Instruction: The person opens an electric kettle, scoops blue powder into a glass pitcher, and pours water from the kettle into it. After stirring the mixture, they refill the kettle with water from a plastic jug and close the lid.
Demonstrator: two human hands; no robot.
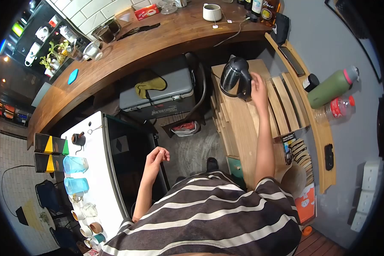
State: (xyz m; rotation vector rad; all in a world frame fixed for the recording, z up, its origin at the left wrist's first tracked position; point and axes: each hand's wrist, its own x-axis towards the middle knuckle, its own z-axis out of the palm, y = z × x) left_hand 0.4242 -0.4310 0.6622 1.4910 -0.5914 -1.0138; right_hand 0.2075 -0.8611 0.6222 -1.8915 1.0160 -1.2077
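Observation:
A black, shiny electric kettle (234,77) stands upright on a light wooden cabinet top (239,123), its handle turned towards my right side. My right hand (258,88) is at that handle with its fingers bent against it; the inner fingertips are partly hidden. Lower down and to the left, my left hand (156,158) hangs in the air between the cabinet and a white counter (99,179). Its fingers are curled together, with nothing visible in them.
A long wooden bar (128,47) curves across the back, bearing a white mug (212,13) and bottles. Beneath it is a grey cooler box (158,91) with a green cloth (151,86). A green bottle (333,88) and a plastic bottle (338,109) stand at the right wall.

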